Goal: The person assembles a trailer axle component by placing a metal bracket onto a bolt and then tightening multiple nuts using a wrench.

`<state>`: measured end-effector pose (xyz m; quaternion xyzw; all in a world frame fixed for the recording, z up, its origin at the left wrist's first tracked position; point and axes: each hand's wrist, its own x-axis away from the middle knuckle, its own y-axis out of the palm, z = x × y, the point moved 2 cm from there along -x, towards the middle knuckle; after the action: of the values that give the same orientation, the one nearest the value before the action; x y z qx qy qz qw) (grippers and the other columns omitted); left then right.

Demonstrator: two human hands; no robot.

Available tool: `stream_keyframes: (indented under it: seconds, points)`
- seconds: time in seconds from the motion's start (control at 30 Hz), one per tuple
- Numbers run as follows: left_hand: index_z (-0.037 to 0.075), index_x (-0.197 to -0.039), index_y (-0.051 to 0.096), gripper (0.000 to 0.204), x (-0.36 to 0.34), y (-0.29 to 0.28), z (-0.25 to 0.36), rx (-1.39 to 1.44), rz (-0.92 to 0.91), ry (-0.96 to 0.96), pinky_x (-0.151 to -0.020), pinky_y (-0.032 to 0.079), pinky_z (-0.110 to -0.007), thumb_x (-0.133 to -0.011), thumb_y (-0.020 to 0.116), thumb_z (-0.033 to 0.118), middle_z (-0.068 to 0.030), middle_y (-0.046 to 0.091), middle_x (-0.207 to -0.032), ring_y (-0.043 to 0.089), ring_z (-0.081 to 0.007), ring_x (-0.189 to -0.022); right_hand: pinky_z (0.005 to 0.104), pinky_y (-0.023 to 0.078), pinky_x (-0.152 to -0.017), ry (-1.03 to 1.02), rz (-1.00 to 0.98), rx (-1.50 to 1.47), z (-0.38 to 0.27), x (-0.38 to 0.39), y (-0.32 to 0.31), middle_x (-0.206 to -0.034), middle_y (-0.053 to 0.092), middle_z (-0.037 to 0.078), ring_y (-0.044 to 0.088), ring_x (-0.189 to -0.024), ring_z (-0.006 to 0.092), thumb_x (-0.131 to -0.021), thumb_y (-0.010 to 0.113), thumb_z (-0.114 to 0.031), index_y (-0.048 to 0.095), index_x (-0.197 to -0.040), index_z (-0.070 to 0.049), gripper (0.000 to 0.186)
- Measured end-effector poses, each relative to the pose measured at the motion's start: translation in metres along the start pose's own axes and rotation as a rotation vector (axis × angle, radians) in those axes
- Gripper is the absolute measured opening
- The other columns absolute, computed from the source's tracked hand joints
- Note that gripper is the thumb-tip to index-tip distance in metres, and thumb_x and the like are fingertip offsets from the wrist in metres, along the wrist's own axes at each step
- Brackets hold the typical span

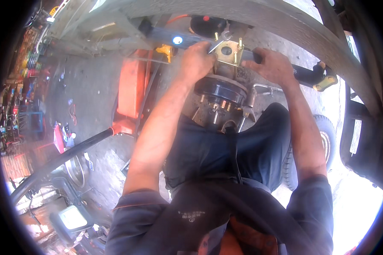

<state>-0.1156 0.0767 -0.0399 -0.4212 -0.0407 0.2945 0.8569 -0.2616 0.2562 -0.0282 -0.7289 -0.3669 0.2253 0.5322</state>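
Note:
My left hand (197, 63) is closed round a silver wrench (219, 43), whose open jaw points up and away to the right. Just beside that jaw lies a yellowish metal plate (230, 52) with a round hole in its middle and threaded bolts standing up at its corners. On the plate's right side, my right hand (271, 66) curls over a dark bar (252, 57), its fingertips near the plate's edge. Closer to me sits a black brake drum (221, 90) with several wheel studs (224, 105) pointing my way. The right fingers are partly hidden.
A grey frame beam (259, 15) arches overhead. An orange jack (132, 87) with a long black handle (68, 158) stands at left. A tyre (324, 134) lies by my right knee, and a metal tool (253, 91) leans beside the drum. Tools and parts clutter the far left.

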Motion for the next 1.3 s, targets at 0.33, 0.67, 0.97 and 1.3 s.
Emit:
stream_keyframes:
  seconds: [0.33,0.67,0.97,1.3]
  points:
    - [-0.003,-0.101,0.063,0.035,0.025,-0.011,-0.016,-0.073,0.251,-0.046,-0.071,0.051,-0.040,-0.085,0.071,0.028,-0.0122,0.068,-0.082,0.067,-0.0259,-0.078,0.0459,0.051,-0.086,-0.028,-0.027,0.002,-0.002,-0.003,-0.003,-0.096,0.071,0.017,0.067,-0.098,0.0346,-0.078,0.063,-0.069,0.067,-0.116,-0.010,0.071]
    - [0.002,-0.100,0.065,0.021,0.068,-0.058,-0.011,0.711,0.176,-0.460,-0.056,0.039,-0.022,-0.094,0.064,0.022,0.0015,0.052,-0.069,0.049,-0.0086,-0.060,0.0465,0.052,-0.087,-0.047,0.051,0.032,0.009,0.000,0.011,-0.095,0.071,0.016,0.067,-0.100,0.0353,-0.078,0.060,-0.072,0.069,-0.112,-0.009,0.071]
    - [-0.003,-0.117,0.061,0.026,0.135,0.003,-0.007,1.148,0.035,-0.820,-0.053,0.047,-0.027,-0.096,0.056,0.011,-0.0052,0.063,-0.079,0.060,-0.0135,-0.062,0.0428,0.051,-0.087,-0.074,-0.043,0.055,0.007,-0.006,0.006,-0.102,0.070,0.019,0.067,-0.100,0.0347,-0.079,0.059,-0.073,0.064,-0.122,-0.006,0.080]
    - [-0.003,-0.112,0.060,0.023,0.105,0.011,0.010,1.018,0.087,-0.638,-0.042,0.039,-0.024,-0.093,0.051,0.006,-0.0069,0.059,-0.073,0.051,-0.0114,-0.051,0.0458,0.053,-0.086,0.090,-0.023,0.099,-0.004,-0.019,0.011,-0.095,0.071,0.022,0.068,-0.097,0.0377,-0.085,0.044,-0.078,0.073,-0.092,-0.005,0.079]
